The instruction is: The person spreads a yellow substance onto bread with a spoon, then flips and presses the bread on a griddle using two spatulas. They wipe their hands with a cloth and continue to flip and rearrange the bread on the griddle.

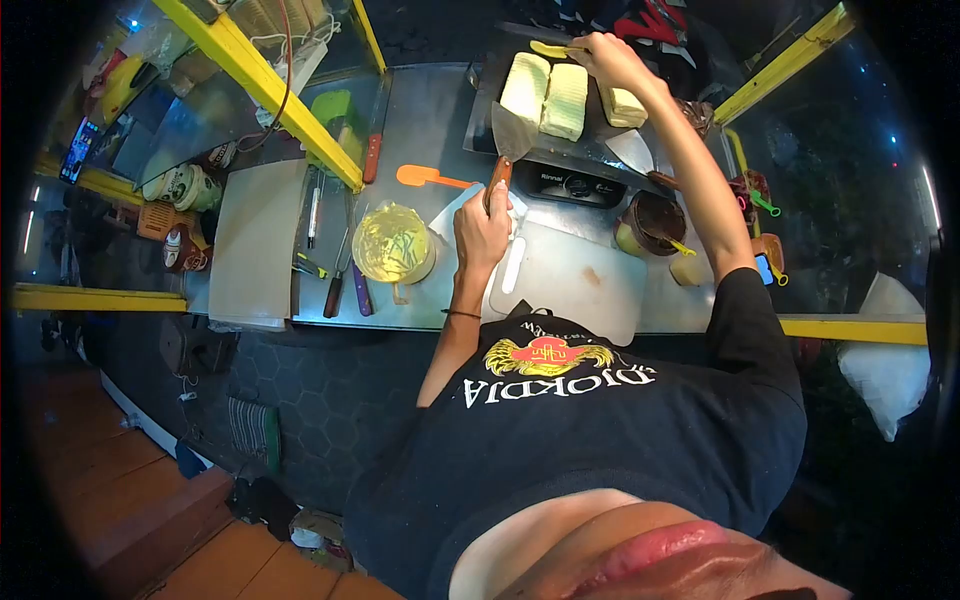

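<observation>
Bread slabs [545, 95] lie on a dark griddle [482, 128] at the far side of the metal counter [405, 110] — 2 of them long, pale yellow-green and side by side. A 3rd piece [622, 107] sits to their right, partly under the right forearm. The left hand [482, 232] is clamped on the wooden handle of a scraper [505, 160], whose broad metal blade points away from the body and overlaps the near end of the left slab in the view; whether it touches the bread, I cannot tell. The right hand [608, 60] reaches over the far end of the griddle, its fingers closed on a yellow item [549, 48] just above the slabs; its exact kind is unclear. A 2nd scraper [631, 152] rests at the near right part of the griddle, its handle toward the right forearm. Below the griddle is a black control panel [572, 187] with a knob.

Nearer the body, a pale cutting board [585, 285] lies flat, with a white-bladed tool [513, 265] at its left edge. Left of it stands a tub of yellow spread [393, 243], with an orange spatula [425, 177] beyond it. On the right — a jar of dark spread [655, 222] with a yellow-ended utensil in it, just beside a small pale cup [687, 268].
</observation>
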A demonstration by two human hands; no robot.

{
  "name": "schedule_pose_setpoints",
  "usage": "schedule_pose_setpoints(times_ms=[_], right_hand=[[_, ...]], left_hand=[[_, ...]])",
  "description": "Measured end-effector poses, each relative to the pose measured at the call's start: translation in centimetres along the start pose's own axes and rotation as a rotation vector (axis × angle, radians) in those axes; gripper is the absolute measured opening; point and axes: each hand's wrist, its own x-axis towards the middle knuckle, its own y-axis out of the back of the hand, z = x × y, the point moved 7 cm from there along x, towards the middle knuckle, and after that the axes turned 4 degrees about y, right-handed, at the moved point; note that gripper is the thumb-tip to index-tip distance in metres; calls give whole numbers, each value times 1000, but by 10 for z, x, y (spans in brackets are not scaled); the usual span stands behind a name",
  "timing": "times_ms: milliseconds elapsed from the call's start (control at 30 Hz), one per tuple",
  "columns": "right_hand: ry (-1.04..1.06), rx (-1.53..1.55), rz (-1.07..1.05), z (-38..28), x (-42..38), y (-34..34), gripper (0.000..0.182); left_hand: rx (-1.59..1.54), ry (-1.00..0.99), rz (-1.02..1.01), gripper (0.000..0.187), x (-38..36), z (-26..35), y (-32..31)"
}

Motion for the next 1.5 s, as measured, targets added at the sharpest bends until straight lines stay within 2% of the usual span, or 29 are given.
schedule_pose_setpoints(times_ms=[33,133,167,300,367,433,500,567,633,700,733,833,900,967,1033,1100,1133,1167,1233,1300,1333,1367,1433,1467,1500], right_hand=[[-54,-43,56,4,1,-7,27],[-28,-57,44,3,11,-45,27],[-1,-168,-55,2,10,-59,29],[65,-205,-63,-19,26,-76,23],[75,-302,-172,-11,41,-88,21],[89,-329,-118,-7,44,-89,20],[46,-325,-191,2,44,-91,22],[-91,-172,24,12,40,-71,21],[-73,-157,52,-2,29,-48,20],[5,-178,67,-8,22,-44,20],[62,-233,-53,-5,22,-60,21],[319,-206,-51,-47,-4,-74,21],[310,-130,-92,-64,-7,-52,21],[158,-91,-81,-57,-4,-35,21],[117,-97,124,-35,2,-35,18],[92,-173,-100,-15,2,-74,18],[251,-115,-101,-41,-11,-71,16],[258,-15,-216,-53,-23,-71,20],[270,49,-115,-72,-31,-31,19],[176,41,-118,-47,-15,-17,18],[123,57,62,-42,-14,-9,19],[107,-50,52,-41,-11,-15,20],[171,-327,-263,-48,-16,-67,21],[278,-236,-198,-70,-38,-76,21],[408,-253,-246,-88,-53,-75,20]], left_hand=[[42,-12,22,44,0,2,3],[67,-37,39,44,2,3,6],[73,-47,36,44,4,2,7],[63,-33,-5,44,7,-2,5],[30,-4,25,43,8,-4,8],[5,-31,17,41,9,-4,7],[-2,-27,5,46,5,0,10],[6,-24,-7,44,3,1,14],[8,-9,-15,42,3,0,14],[-23,-22,-20,44,4,1,11],[-26,-19,-21,44,5,0,9],[0,-23,-40,44,9,0,3],[-20,-28,-25,45,7,0,5],[-22,-16,-23,45,6,-3,8],[-20,-9,-45,46,7,-6,5],[-36,12,-18,45,11,-13,4],[-35,5,-10,45,12,-14,7],[-67,3,-8,45,13,-16,8],[-113,3,-7,45,11,-15,9],[-117,17,16,44,8,-14,12],[-115,-3,33,44,10,-14,11],[-110,-6,39,44,12,-14,10],[-89,-11,59,45,17,-13,7],[-86,-16,63,45,20,-11,8],[-78,-13,54,46,21,-10,8]])
